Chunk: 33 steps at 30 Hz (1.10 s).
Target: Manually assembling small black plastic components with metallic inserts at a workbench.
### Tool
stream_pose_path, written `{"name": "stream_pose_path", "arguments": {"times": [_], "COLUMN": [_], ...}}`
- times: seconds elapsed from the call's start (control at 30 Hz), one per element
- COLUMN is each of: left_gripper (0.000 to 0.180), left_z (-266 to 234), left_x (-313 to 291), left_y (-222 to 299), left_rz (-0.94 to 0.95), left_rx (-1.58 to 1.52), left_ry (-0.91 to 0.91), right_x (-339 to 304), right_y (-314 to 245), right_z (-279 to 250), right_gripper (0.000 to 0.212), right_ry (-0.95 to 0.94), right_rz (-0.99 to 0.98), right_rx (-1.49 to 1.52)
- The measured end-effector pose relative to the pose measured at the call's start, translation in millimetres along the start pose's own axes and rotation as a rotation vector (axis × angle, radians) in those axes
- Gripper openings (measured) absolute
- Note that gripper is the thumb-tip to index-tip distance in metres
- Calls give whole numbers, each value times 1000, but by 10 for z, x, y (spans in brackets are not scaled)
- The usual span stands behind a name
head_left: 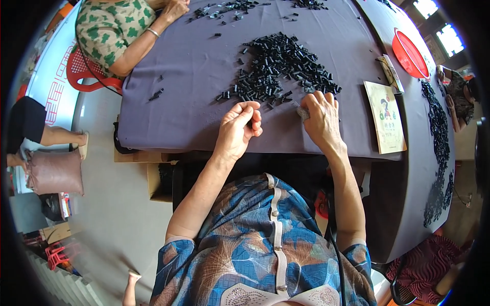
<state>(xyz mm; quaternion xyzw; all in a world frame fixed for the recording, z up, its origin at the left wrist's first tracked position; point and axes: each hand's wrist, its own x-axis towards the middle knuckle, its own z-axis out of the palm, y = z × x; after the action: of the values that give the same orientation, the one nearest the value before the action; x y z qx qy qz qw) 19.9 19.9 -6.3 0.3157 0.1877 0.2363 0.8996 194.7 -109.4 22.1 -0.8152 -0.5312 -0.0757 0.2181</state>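
Note:
A heap of small black tube-shaped pieces lies on the cloth-covered table in front of me. My left hand is closed above the table's near edge, thumb against the curled fingers. A bit of something dark shows in its grip, too small to name. On the heap's near right side, my right hand reaches down with bent fingers drawn together. A greyish, see-through clump shows beside its thumb. The fingers hide whatever else they hold.
A yellowish booklet lies right of my right hand, beside a long pale box. Farther off are a red basin and more black pieces. Another person's arm rests at the table's far left, near several scattered pieces.

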Motion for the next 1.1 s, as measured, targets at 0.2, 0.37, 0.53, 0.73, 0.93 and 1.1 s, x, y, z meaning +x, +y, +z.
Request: {"name": "stream_pose_path", "arguments": {"times": [0.2,0.37,0.53,0.73,0.93,1.1], "left_gripper": [15,21,19,18,23,34], "left_z": [71,-394,-1051,-2162,-2846,-3053], "left_x": [-240,-801,-1614,-2106,-2107,-2117], "left_y": [455,1493,1813,1101,726,613], "left_rz": [-63,448,720,373,305,269], "left_rx": [148,342,459,471,852,1055], "left_ry": [56,352,899,1169,1110,1110], "right_x": [-211,-311,-324,-329,-368,-365], "right_y": [-57,-2,66,60,-29,-12], "right_z": [14,34,58,166,139,167], "right_gripper": [14,16,19,31,30,30], "right_ry": [213,211,204,162,176,170], "right_rz": [-42,86,139,70,63,23], "right_rx": [163,319,321,409,460,461]}}
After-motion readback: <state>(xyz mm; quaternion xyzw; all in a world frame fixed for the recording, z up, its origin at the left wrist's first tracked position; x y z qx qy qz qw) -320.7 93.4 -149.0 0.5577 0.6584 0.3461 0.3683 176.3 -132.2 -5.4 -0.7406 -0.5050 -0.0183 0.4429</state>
